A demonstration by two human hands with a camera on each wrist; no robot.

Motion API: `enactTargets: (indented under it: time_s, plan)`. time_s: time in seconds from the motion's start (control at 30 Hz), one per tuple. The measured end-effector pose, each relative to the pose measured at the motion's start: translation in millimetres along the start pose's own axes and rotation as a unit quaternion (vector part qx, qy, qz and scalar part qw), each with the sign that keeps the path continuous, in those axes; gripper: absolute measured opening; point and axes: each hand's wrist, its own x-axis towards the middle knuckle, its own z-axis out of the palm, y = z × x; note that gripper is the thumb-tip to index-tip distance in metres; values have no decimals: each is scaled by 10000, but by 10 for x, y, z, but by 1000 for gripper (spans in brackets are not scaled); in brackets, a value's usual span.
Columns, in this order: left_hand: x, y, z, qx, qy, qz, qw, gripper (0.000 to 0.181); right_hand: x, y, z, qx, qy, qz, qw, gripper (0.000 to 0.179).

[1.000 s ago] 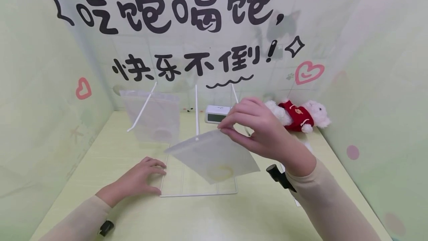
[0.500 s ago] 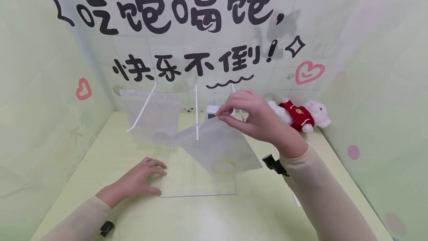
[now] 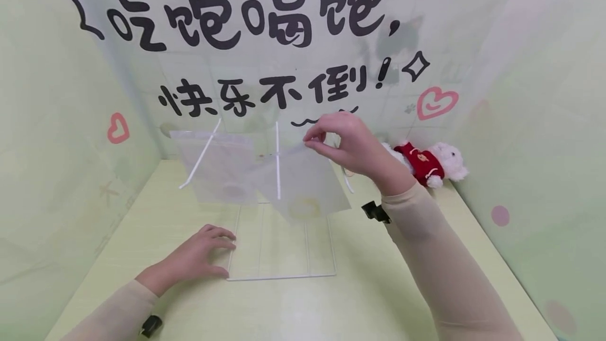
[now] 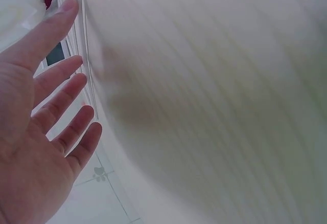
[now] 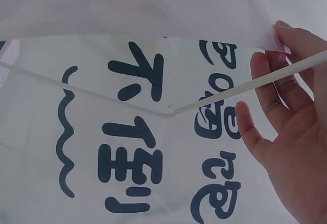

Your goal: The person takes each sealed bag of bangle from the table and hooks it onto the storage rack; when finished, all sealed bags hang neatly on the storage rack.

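Observation:
With thumb and fingertips, my right hand (image 3: 347, 143) pinches the top corner of a translucent plastic bag (image 3: 307, 180). The bag hangs slanted, a faint yellow ring mark near its bottom. A white wire rack's middle prong (image 3: 278, 172) crosses the bag's top edge, its bent end sticking out in front. Another clear bag (image 3: 218, 167) hangs on the left prong (image 3: 201, 157). My left hand (image 3: 189, 257) rests at the left side of the rack's wire base (image 3: 284, 278), fingertips at the bar. In the left wrist view its fingers (image 4: 61, 98) are loosely extended.
A white plush toy in a red top (image 3: 423, 164) lies at the back right. The rack's right prong (image 3: 349, 183) shows partly beside the held bag. Printed fabric walls (image 3: 521, 120) enclose the pale table (image 3: 379, 288) at the back and sides.
My right hand has moved up and back toward the wall, carrying the bag's top edge farther along the middle prong. The bag now covers the small white clock. My left hand stays put.

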Motion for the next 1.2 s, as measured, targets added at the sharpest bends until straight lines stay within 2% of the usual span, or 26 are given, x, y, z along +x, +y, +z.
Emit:
enactTargets:
  time_s: [0.23, 0.53, 0.7, 0.97, 1.2]
  plan:
    - [7, 0, -17, 70, 62, 79, 9999, 59, 82, 196, 42, 119, 58, 228, 9997, 7]
    - [11, -32, 5, 27, -22, 4, 10000, 60, 175, 313, 47, -314, -308, 637, 9970, 8]
    - [13, -33, 13, 38, -34, 21, 10000, 61, 178, 325, 45, -357, -435, 830, 9950, 8]
    - [8, -15, -12, 110, 122, 94, 9998, 61, 72, 340, 12, -363, -113, 718, 9967, 9]
    - [17, -11, -2, 83, 140, 126, 9998, 61, -176, 350, -101, -538, 79, 994, 9936, 11]
